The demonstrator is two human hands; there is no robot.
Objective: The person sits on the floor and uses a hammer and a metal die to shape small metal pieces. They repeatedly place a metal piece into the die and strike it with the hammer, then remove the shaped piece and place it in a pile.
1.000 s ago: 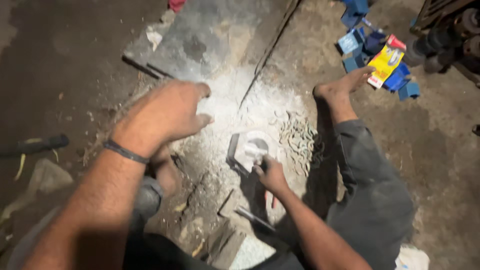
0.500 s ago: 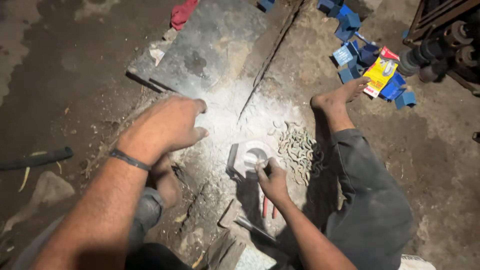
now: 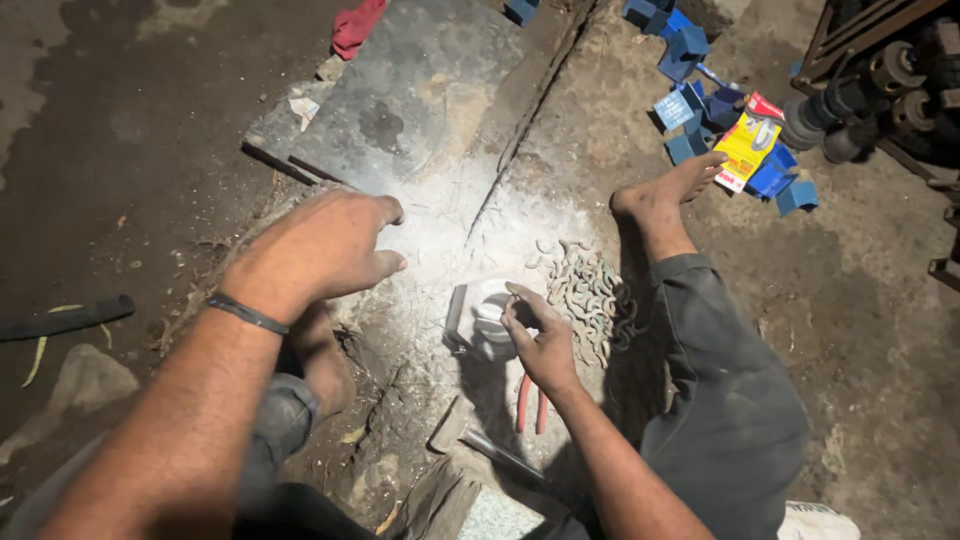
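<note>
My left hand (image 3: pixel 318 250) hovers over the dusty floor with its back to the camera, fingers loosely bent and nothing in it. A dark band circles its wrist. My right hand (image 3: pixel 540 340) is lower and to the right, its fingertips pinched on a small part at the white round piece (image 3: pixel 490 315). That piece rests on a small grey metal block (image 3: pixel 458 318). Just right of my right hand lies a pile of small grey metal links (image 3: pixel 590 295). Red-handled pliers (image 3: pixel 530 405) lie on the floor under my right wrist.
A flat grey stone slab (image 3: pixel 420 90) lies ahead, with a red cloth (image 3: pixel 355 25) at its far edge. Blue boxes and a yellow packet (image 3: pixel 745 145) sit by my bare right foot (image 3: pixel 670 190). Machine parts (image 3: pixel 880 100) stand at the far right. A dark strip (image 3: pixel 65 318) lies left.
My left hand has drifted a little toward the white dusty patch. My right hand has stayed pinched at the white round piece, and the view has shifted slightly.
</note>
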